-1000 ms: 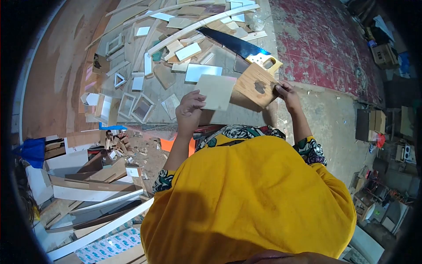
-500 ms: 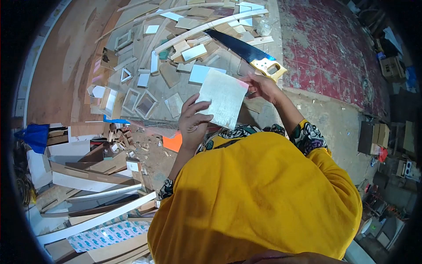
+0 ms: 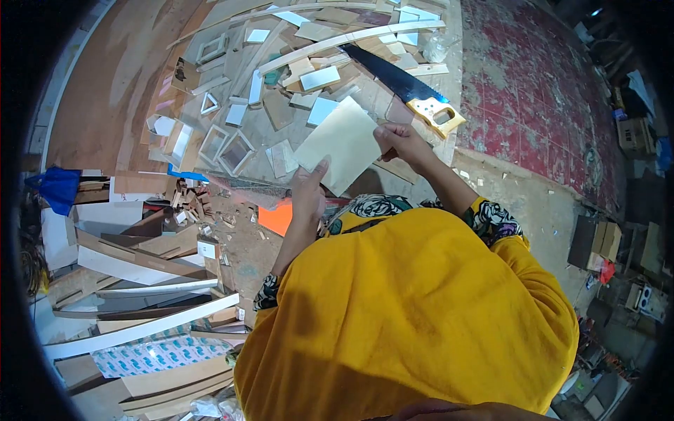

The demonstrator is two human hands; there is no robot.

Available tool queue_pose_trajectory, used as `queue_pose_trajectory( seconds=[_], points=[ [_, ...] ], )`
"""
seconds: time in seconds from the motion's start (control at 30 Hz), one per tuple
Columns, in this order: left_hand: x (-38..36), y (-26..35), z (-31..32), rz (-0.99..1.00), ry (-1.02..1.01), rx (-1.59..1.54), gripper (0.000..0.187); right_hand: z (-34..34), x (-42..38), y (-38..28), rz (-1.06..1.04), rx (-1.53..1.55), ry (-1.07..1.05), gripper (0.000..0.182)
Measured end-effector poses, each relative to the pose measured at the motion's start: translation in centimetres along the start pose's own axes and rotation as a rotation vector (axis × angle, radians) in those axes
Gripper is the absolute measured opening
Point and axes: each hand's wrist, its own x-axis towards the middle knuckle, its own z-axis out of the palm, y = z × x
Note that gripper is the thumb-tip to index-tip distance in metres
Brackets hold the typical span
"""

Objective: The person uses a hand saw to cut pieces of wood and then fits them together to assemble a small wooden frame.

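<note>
Between my two hands is a pale cream rectangular sheet (image 3: pixel 340 144), tilted so one corner points away from me. I cannot make out whether it is paper or thin board. My left hand (image 3: pixel 308 193) grips its lower left edge, thumb on top and fingers hidden underneath. At the right corner, my right hand (image 3: pixel 404 145) pinches the edge between thumb and curled fingers. Just beyond that hand lies a handsaw (image 3: pixel 397 81) with a dark blade and a yellowish handle. Small white-faced wood blocks (image 3: pixel 319 78) lie past the sheet on the work surface.
Small wooden frames (image 3: pixel 235 151) and a long curved strip (image 3: pixel 351 41) lie among offcuts on the work surface. Long boards (image 3: pixel 151 326) are piled on the floor at lower left, near an orange piece (image 3: pixel 275 217). Boxes (image 3: pixel 597 238) stand at the right.
The sheet has turned and its visible face now looks plain cream, without the pink corner. My left fingers have gone beneath it, and my right hand has closed on its edge.
</note>
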Motion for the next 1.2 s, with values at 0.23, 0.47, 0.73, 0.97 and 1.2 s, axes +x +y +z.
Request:
queue_pose_trajectory(
  seconds=[0.23, 0.47, 0.73, 0.97, 1.2],
  points=[
    [0.8, -0.5, -0.9, -0.035, 0.056, -0.196, 0.041, -1.2, -0.9, -0.1, 0.132, 0.304, -0.125, 0.021],
    [1.6, -1.6, -2.7, -0.125, 0.068, -0.306, 0.041, -1.5, -0.3, 2.3, -0.063, 0.060, -0.001, 0.008],
    [2.9, -0.8, -7.5, -0.153, 0.175, -0.385, 0.038, -7.0, 0.4, 8.0, -0.195, -1.120, 0.315, 0.044],
    [2.1, -0.5, -6.6, -0.151, 0.223, -0.417, 0.038, -3.2, -1.2, 8.3, -0.110, -1.459, 0.340, 0.075],
    [1.0, 0.6, -4.7, -0.188, 0.109, -0.480, 0.042, 1.3, -1.1, -0.3, -0.564, -0.689, 0.131, 0.051]
  ],
)
